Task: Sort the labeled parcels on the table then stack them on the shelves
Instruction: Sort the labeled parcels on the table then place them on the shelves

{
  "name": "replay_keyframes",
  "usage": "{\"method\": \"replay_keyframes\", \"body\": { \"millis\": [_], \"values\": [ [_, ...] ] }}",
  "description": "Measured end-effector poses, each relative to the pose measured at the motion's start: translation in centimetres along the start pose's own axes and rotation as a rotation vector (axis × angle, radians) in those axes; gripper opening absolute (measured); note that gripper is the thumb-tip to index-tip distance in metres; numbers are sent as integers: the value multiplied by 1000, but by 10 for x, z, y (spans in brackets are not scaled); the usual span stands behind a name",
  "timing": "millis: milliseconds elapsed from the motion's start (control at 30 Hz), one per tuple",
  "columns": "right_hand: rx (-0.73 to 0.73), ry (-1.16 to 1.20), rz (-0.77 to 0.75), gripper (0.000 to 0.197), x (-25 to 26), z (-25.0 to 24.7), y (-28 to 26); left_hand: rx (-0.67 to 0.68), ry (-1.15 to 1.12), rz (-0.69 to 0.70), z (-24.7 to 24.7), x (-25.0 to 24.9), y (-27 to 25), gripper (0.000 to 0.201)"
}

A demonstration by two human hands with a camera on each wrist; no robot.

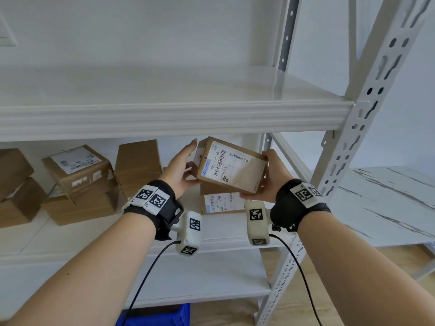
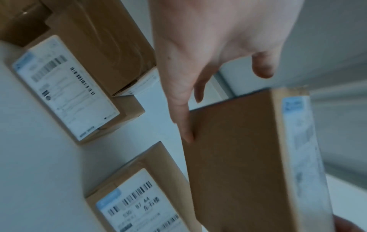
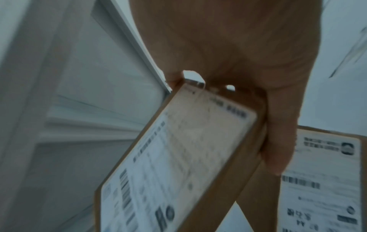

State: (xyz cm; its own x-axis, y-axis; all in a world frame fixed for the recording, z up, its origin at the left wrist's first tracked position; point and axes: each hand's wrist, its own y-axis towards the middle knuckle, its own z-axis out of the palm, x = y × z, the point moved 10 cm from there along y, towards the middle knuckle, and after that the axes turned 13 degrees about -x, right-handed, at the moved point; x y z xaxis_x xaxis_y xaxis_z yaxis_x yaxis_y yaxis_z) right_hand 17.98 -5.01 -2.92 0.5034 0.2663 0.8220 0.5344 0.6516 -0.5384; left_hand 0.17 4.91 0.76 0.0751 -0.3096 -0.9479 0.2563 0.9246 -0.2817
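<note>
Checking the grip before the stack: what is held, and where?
A labeled parcel: the right hand grips its right end; the left hand steadies its left end with straight fingers.

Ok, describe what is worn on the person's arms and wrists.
Bare forearms, no sleeves. Each wrist has a black band topped with white blocks bearing black square markers, and a white camera housing with more markers hangs beneath. A black cable trails from each housing.

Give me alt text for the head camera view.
Two hands hold a tilted labeled parcel above another parcel on a white shelf; the right hand grips it, the left hand steadies it. More cardboard boxes sit leftward.
</note>
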Motion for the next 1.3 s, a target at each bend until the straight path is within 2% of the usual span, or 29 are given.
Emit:
{"method": "replay_keyframes", "body": {
  "millis": [67,133,167,233,300,367,433,567,733,867,967,1133,1300],
  "values": [
    [62,-22,3,34,-8,4,-18,24,-71,26,-7,-3,-9,22],
    [111,-41,14,25,-21,8,-39,100,-88,55,-8,-1,-21,31],
    [128,-39,14,26,-28,10,-47,131,-84,62,-10,1,-27,36],
    [142,-30,30,40,-44,12,-64,146,-45,73,-17,7,-41,35],
    [120,-23,43,53,-62,13,-79,160,-6,84,-25,15,-54,25],
    [62,-35,-23,53,-71,8,-91,173,-41,74,-31,22,-64,18],
    [-29,-35,-85,64,-78,-6,-105,200,-86,59,-32,26,-77,12],
    [-96,-22,-94,43,-94,-38,-135,287,-168,-15,-13,38,-109,16],
    [-253,63,-119,46,-103,-108,-161,428,-78,-119,40,65,-152,24],
    [-354,111,-133,59,-103,-166,-177,586,7,-151,97,81,-188,31],
    [-443,165,-129,54,-102,-212,-186,650,73,-151,141,98,-207,38],
    [-494,181,-123,26,-85,-285,-183,692,138,-130,224,123,-225,45],
    [-551,179,-77,33,-59,-362,-154,675,215,-125,319,155,-223,45]
  ]
}}
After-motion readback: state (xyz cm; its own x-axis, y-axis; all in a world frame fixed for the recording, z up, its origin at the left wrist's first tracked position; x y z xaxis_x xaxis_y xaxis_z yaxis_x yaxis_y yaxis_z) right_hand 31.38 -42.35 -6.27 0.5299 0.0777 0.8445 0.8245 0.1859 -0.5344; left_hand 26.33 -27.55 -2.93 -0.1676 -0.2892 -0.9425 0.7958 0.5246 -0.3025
